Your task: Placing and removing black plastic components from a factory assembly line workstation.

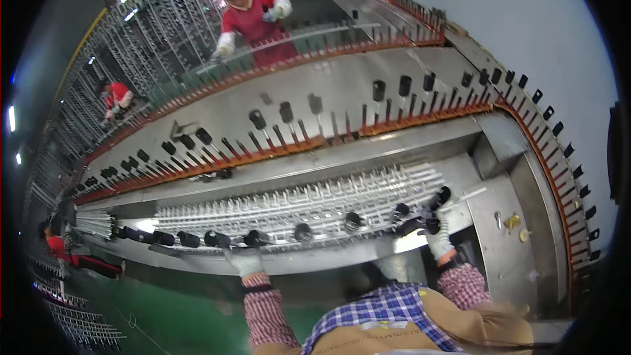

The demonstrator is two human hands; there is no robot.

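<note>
plainly, left hand [246,262] sits at trough edge [315,262].

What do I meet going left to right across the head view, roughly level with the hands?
Co-worker in red → left gloved hand → black cylindrical part → right gloved hand → small yellow item → black piece on the curved right-hand rail.

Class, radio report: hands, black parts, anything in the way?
Left hand by black parts, right hand at their right end; grips unclear. Parts in a row. Nothing visibly blocking.
</note>
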